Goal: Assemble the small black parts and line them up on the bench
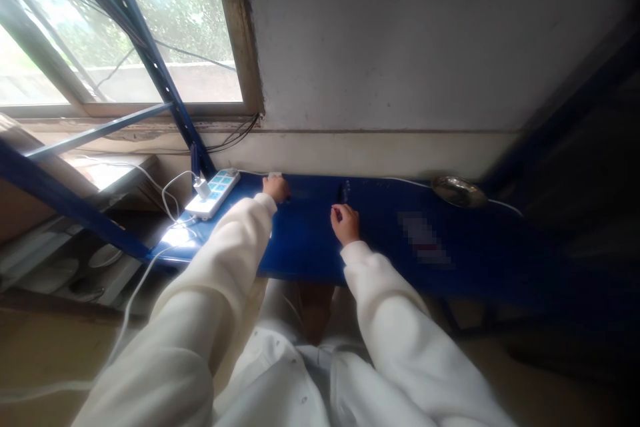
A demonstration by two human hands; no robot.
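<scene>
Over the back left of the blue shelf top (307, 240), my left hand (275, 188) is curled with its fingers turned down. A small white item (275, 175) lies just behind it, and a small dark spot shows by the fingertips; what the hand holds, if anything, is hidden. To the right, my right hand (346, 223) is closed in a pinch, thumb against fingers, just above the surface. Whatever is in that pinch is too small to name. Behind it lie a slim dark object (341, 193) and several tiny clear pieces (347, 188).
A white power strip (220, 191) with a plugged-in white adapter (201, 187) and loose cable sits at the left. At the back right is a shiny metal bowl-like item (459, 191). A blurred-out patch (425, 240) lies right of my hand. Blue metal posts (165, 80) rise at the left.
</scene>
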